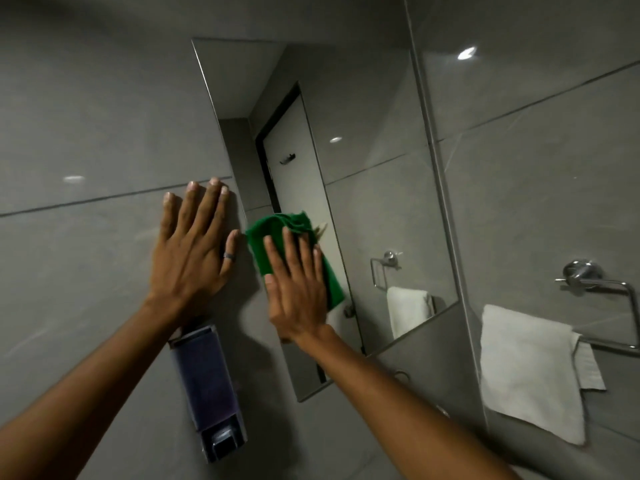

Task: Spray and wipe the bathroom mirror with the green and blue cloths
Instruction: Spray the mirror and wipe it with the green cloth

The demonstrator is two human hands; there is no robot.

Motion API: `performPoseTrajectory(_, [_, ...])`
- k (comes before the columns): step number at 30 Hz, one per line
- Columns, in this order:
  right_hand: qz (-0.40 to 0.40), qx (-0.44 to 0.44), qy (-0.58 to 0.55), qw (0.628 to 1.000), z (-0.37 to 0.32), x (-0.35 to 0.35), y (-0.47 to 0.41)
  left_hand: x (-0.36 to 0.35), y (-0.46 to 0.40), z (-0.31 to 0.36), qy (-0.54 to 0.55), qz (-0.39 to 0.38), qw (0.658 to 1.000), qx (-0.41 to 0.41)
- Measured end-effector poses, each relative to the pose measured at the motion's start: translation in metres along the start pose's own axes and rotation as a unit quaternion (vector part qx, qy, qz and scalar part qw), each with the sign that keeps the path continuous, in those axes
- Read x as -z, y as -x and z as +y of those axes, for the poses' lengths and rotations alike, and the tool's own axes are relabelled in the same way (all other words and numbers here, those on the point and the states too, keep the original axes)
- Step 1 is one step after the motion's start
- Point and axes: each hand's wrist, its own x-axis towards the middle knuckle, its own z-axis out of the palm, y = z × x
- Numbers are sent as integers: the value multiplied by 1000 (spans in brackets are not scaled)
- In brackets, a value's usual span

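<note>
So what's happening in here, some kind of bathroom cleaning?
Yes. A person is wiping the wall mirror. Their right hand presses a green cloth flat against the glass near its left edge, while the left hand rests open on the grey tiles beside it. No spray bottle or blue cloth is in view.

Right hand [298,292] is flat on the mirror [374,109], fingers spread, pressing the green cloth [277,233] against the glass near its left edge. Left hand [192,244] lies open on the grey tiled wall [86,116] just beside the mirror, a dark ring [228,256] on one finger. Below that hand, a soap dispenser [209,389] is fixed to the wall. Over on the right, a white towel [526,368] hangs from a chrome towel ring [588,275], and the mirror reflects both.
</note>
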Motion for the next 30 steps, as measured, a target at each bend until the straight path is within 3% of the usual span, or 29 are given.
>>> performPoseTrajectory(6, [10, 55, 0, 998, 15, 23, -77, 16, -51, -25, 7, 2, 999, 39])
performPoseTrajectory(13, [27, -26, 8, 999, 131, 68, -141, 17, -74, -33, -9, 40, 998, 41])
performPoseTrajectory(21, [103, -212, -21, 972, 254, 98, -164, 17, -74, -31, -29, 55, 997, 40])
performPoseTrajectory(25, [97, -241, -4, 966, 248, 91, -163, 21, -75, -28, -27, 47, 998, 43])
performPoseTrajectory(30, [98, -107, 9, 989, 156, 60, -134, 20, -76, -27, -27, 50, 997, 47])
